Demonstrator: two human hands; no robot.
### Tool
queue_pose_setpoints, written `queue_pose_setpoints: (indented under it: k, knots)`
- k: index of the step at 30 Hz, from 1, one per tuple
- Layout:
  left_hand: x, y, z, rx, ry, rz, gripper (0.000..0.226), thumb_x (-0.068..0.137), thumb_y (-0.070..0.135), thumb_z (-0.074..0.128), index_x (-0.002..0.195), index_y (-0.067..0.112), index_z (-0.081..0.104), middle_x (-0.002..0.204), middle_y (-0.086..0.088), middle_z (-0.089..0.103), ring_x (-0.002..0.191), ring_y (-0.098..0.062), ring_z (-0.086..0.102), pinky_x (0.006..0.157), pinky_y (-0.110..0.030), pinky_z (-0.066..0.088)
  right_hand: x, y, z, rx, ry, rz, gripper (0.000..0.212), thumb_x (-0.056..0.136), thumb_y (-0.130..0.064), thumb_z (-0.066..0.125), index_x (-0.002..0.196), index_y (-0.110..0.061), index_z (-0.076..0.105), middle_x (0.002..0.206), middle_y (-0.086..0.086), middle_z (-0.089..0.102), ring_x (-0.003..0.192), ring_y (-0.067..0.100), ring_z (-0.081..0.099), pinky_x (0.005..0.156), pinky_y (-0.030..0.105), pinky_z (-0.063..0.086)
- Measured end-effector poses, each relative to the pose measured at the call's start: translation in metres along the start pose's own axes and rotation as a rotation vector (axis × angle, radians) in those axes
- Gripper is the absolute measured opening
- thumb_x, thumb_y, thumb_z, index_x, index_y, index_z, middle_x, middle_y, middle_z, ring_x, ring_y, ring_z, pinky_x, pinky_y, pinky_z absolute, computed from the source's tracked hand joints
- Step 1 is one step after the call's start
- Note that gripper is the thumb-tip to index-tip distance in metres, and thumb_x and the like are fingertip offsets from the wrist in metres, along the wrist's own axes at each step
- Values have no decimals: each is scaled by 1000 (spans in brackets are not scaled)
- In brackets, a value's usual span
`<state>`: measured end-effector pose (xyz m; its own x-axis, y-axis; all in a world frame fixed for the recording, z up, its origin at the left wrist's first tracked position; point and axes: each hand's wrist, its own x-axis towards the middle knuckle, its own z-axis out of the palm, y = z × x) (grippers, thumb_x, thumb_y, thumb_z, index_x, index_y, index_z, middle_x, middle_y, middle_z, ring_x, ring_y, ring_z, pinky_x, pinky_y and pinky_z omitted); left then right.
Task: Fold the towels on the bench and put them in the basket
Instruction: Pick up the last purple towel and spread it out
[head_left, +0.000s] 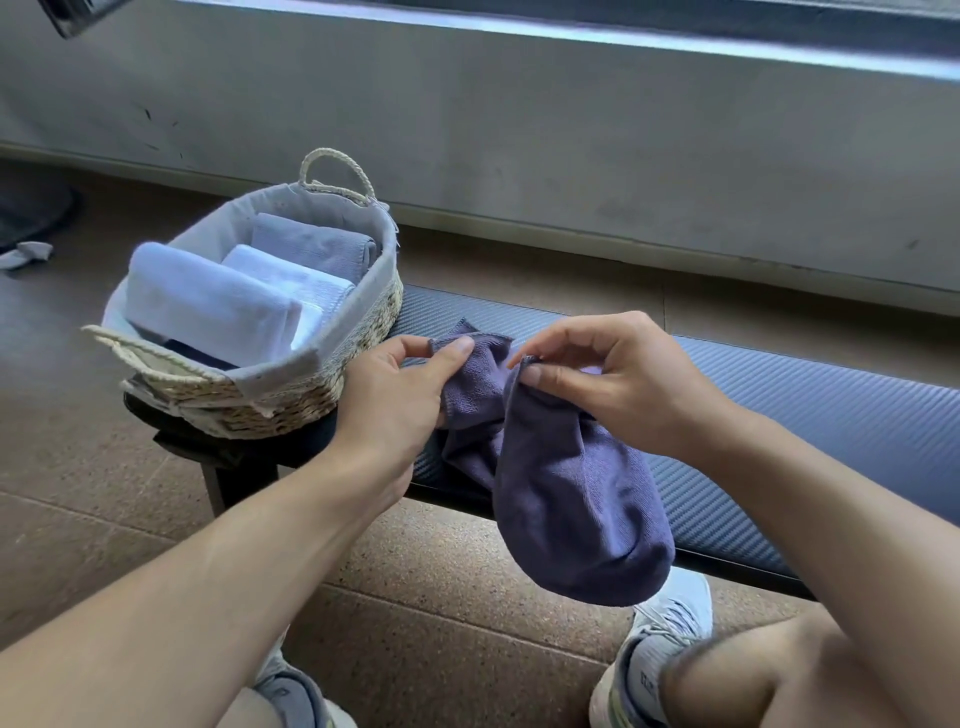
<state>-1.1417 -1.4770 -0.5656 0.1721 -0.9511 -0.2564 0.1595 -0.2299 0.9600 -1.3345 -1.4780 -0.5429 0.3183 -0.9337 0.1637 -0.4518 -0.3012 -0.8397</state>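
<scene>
Over the near edge of the bench (831, 405) hangs a dark purple towel (576, 499), held up by both hands, its lower part drooping in a rounded fold past the bench edge toward the floor. The left hand (395, 395) pinches one part of the towel's top edge between thumb and fingers, the thumb lying flat on the cloth. The right hand (613, 379) pinches another part of that edge just beside it, fingers curled and fingertips pressed together on the hem. The two hands are near each other but do not touch, with a crumpled stretch of towel between them.

The bench has a dark blue, ribbed padded top and runs from the lower right toward the left. At its left end stands a woven straw basket (270, 400) with a pale cloth lining and looped rope handles. Inside it lie folded towels: a white one (208, 301) nearest the front, a second white one (291, 275) behind it, and a grey-blue one (317, 241) at the back.

Below the bench the floor (467, 561) is speckled brown tile. Two light grey sneakers (660, 644) show at the bottom, under the person's knees. A grey wall (519, 130) rises behind the bench, and a small pale cloth (23, 254) lies on the floor at far left.
</scene>
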Motion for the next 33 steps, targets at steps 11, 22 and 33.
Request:
queue_pose_setpoints:
  k: [11,22,33]
  knots:
    - [-17,0,9,28,-253,27,32,100,11,58,75,16,77,79,-12,71,70,-18,68,58,-21,56,0,1,8,14,126,74,9,81,-31,85,79,-32,76,74,-7,74,60,5,59,62,26,49]
    - [-21,-2,11,-45,-351,36,35,104,10,46,91,12,78,90,-9,79,79,-14,75,67,-21,58,0,3,7,-5,137,130,14,76,-31,88,76,-29,74,74,-5,75,64,7,63,67,30,55]
    - [-13,-9,4,192,-307,172,23,79,36,75,94,21,83,92,-9,79,98,-34,74,96,-60,54,-3,-3,3,-68,131,74,14,73,-35,89,77,-28,77,61,-20,66,52,-1,53,54,9,37]
